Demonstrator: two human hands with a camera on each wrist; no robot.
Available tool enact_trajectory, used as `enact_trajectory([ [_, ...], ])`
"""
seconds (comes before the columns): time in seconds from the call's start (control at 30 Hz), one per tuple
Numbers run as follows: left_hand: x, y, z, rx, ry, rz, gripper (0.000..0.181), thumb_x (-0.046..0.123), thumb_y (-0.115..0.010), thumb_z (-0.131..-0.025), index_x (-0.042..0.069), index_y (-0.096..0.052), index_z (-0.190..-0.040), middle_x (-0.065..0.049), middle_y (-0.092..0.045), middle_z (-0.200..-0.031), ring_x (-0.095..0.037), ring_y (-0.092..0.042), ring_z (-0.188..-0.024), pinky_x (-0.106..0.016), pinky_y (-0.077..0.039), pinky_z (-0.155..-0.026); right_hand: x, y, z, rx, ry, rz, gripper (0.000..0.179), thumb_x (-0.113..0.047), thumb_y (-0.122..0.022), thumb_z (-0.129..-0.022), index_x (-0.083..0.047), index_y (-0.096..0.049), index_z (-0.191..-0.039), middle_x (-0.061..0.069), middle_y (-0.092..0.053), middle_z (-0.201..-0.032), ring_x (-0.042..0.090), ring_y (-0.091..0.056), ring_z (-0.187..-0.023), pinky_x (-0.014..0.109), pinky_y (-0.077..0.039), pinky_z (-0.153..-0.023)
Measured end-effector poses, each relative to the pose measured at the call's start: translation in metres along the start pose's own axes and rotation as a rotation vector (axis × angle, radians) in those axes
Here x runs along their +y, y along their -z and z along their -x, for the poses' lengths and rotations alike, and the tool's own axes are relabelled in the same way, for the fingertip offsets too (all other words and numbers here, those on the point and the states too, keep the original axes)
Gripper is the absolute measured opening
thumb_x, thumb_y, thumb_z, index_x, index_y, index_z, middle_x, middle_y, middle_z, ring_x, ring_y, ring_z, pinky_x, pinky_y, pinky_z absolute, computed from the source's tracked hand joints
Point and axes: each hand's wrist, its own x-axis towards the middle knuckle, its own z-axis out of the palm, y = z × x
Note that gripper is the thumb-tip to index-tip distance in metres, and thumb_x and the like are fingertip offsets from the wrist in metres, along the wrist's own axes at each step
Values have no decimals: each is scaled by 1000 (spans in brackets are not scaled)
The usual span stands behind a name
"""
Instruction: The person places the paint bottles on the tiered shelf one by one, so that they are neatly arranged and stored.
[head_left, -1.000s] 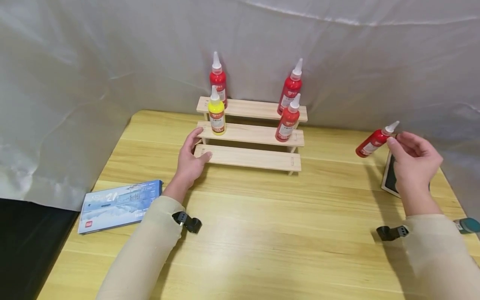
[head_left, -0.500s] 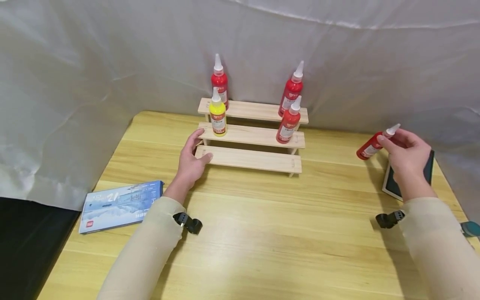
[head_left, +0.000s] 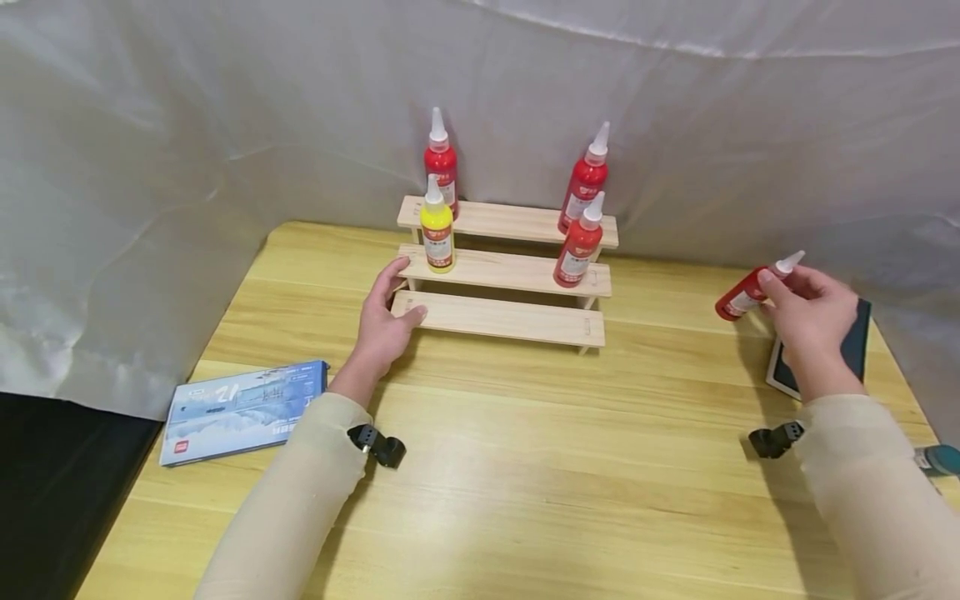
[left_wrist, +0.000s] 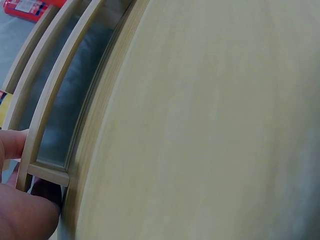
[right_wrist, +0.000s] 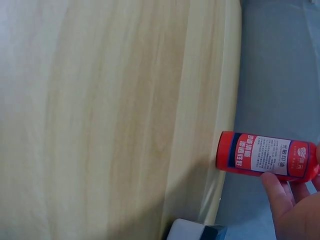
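My right hand [head_left: 813, 321] holds a red ink bottle [right_wrist: 270, 156] near its neck, between thumb and fingers. The bottle is tilted, its white pointed cap up to the right in the head view, over the table's right side. My left hand [head_left: 384, 325] grips the left end of a three-step wooden display stand [head_left: 502, 315], thumb on the lowest step and fingers by the middle one. On the middle step stand a yellow bottle [head_left: 438, 237] at left and a red bottle [head_left: 576, 254] at right. Two more red bottles, one at left [head_left: 441, 162] and one at right [head_left: 583, 187], occupy the top step.
A blue picture box [head_left: 240, 412] lies flat left of my left forearm. Beneath my right hand is a dark pad with a pale edge [head_left: 855, 337], partly covered. A teal-capped container [head_left: 939, 459] lies at the right edge. Grey cloth [head_left: 300, 108] hangs behind the table [head_left: 570, 500].
My right hand has shifted slightly left and its fingers have closed further along the red bottle's neck. The left hand keeps its grip on the stand.
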Motion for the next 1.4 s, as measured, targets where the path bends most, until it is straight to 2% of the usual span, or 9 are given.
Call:
enact_trajectory([
  [0.17, 0, 0, 1, -3, 4, -16, 71, -18, -62, -87, 11, -43, -149, -15, -48, -142, -29, -41, -135, -41, -25, -116, 1, 0, 8, 19, 8, -118, 72, -39, -88, -63, -21, -69, -130, -4, -55, -117, 11, -55, -102, 20, -54, -63],
  [0.33, 1, 0, 1, -5, -7, -14, 71, -18, -62, -87, 10, -43, -149, -16, -48, -142, -30, -41, -135, -42, -23, -116, 0, -1, 24, -14, 47, -205, 67, -33, -89, -66, -17, -70, -128, 0, -57, -116, 12, -58, -102, 24, -54, -65],
  [0.73, 1, 0, 0, -5, 2, -1, 71, -18, -62, -87, 11, -43, -149, -16, -48, -141, -31, -41, -135, -41, -28, -114, -7, -16, 67, -99, 89, -261, 61, -30, -88, -72, -12, -70, -127, 5, -59, -123, 16, -59, -106, 27, -56, -66],
  [0.9, 2, 0, 1, -5, 5, 0, 71, -19, -62, -87, 10, -43, -149, -16, -48, -141, -31, -40, -135, -41, -29, -114, -9, -23, 80, -147, 118, -296, 56, -24, -87, -75, -7, -70, -125, 7, -61, -119, 18, -62, -102, 31, -57, -67],
  [0.93, -3, 0, -1, -3, 5, 0, 72, -18, -62, -87, 13, -44, -149, -14, -49, -141, -29, -41, -135, -39, -30, -113, -9, -25, 83, -156, 126, -306, 55, -23, -87, -75, -6, -70, -124, 8, -61, -118, 18, -63, -100, 31, -57, -67],
  [1.13, -5, 1, -2, -1, 2, 11, 73, -19, -62, -86, 13, -44, -149, -14, -48, -142, -28, -41, -135, -40, -30, -113, -11, -39, 99, -203, 186, -324, 51, -17, -87, -77, 0, -70, -122, 10, -63, -112, 19, -68, -92, 34, -57, -67],
  [1.2, 1, 0, 1, -4, 1, 8, 72, -19, -61, -86, 10, -43, -149, -16, -47, -142, -30, -40, -135, -41, -30, -113, -12, -44, 104, -217, 202, -323, 49, -15, -86, -77, 0, -70, -121, 11, -64, -111, 18, -69, -89, 34, -57, -66],
  [1.4, 3, 0, 1, -10, -3, 2, 71, -19, -61, -87, 10, -43, -149, -16, -47, -143, -32, -39, -136, -40, -29, -114, -15, -58, 115, -254, 242, -318, 46, -10, -85, -78, 2, -70, -120, 11, -66, -106, 20, -67, -91, 35, -57, -66],
])
